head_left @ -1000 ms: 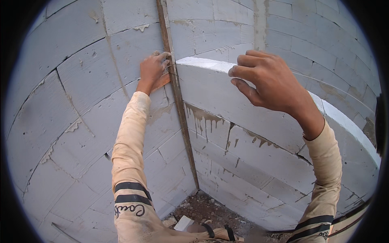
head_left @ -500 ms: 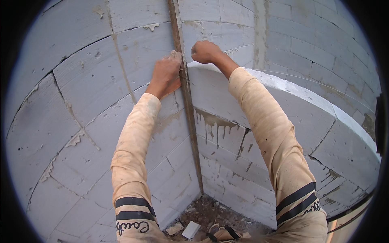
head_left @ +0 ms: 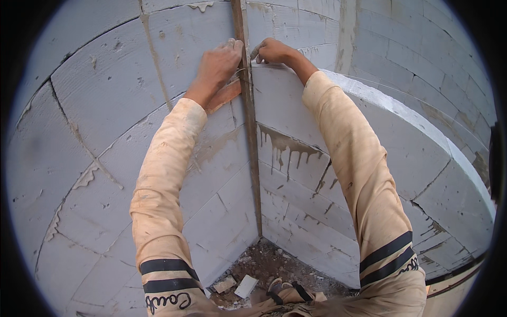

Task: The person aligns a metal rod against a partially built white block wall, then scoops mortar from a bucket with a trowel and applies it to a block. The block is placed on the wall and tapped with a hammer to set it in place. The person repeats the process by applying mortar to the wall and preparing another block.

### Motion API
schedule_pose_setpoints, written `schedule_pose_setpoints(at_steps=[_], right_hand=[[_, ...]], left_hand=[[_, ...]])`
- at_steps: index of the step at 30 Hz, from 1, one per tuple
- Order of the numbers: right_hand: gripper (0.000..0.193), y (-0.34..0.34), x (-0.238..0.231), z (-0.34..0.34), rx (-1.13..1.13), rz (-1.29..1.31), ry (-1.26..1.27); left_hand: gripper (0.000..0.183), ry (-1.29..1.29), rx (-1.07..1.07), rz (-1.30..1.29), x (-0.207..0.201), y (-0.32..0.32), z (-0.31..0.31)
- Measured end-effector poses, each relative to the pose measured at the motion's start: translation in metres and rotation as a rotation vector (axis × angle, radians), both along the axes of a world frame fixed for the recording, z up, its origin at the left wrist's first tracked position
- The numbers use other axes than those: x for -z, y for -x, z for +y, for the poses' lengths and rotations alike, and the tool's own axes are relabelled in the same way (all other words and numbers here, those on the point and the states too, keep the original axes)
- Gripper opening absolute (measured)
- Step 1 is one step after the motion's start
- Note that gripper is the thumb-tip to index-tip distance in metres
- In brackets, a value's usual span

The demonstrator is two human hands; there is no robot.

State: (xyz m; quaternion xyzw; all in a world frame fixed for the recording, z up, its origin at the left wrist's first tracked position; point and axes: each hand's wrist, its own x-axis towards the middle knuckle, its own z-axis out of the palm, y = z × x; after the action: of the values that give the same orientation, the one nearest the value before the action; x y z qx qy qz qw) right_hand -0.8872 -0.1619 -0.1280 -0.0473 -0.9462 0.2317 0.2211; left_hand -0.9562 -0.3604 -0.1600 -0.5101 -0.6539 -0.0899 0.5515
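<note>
**Both hands met at an upright strip in a block-wall corner**

A second earlier, the right hand (head_left: 274, 52) hung well out from the corner; now it had come in beside the dark brown upright strip (head_left: 249, 113), opposite the left hand (head_left: 219, 66). That change seemed to gather the work at one spot, with a hand on either side of the strip.

The strip ran down the corner between the left wall (head_left: 127, 68) and the lower right wall (head_left: 380, 127), both of pale blocks. The left hand's fingers were bent and close together against the strip's left edge; whether they gripped it could not be told. The right hand's fingers were curled, their tips near the strip's right side, just above the lower wall's top; whether they pinched anything was too small to make out.

An orange-brown flat piece (head_left: 226, 96) sat tilted just beneath the left hand, next to the strip, partly hidden by the wrist. The right forearm crossed the lower wall's top edge, covering part of it. Below, grey mortar drips (head_left: 288, 142) streaked the blocks. On the rubble-strewn ground (head_left: 259, 259) lay a pale block offcut (head_left: 246, 286), near the person's feet.
</note>
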Motion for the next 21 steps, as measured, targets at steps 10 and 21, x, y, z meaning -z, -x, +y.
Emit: schedule_pose_setpoints(at_steps=[10,21], right_hand=[[0.042,-0.002,-0.017,-0.023,0.041,-0.208,0.178],[0.048,-0.012,-0.022,-0.039,0.019,-0.197,0.206]], left_hand=[[0.015,-0.284,-0.096,0.162,0.0,0.011,0.006],[0.014,-0.323,-0.067,-0.08,0.003,0.003,0.01]])
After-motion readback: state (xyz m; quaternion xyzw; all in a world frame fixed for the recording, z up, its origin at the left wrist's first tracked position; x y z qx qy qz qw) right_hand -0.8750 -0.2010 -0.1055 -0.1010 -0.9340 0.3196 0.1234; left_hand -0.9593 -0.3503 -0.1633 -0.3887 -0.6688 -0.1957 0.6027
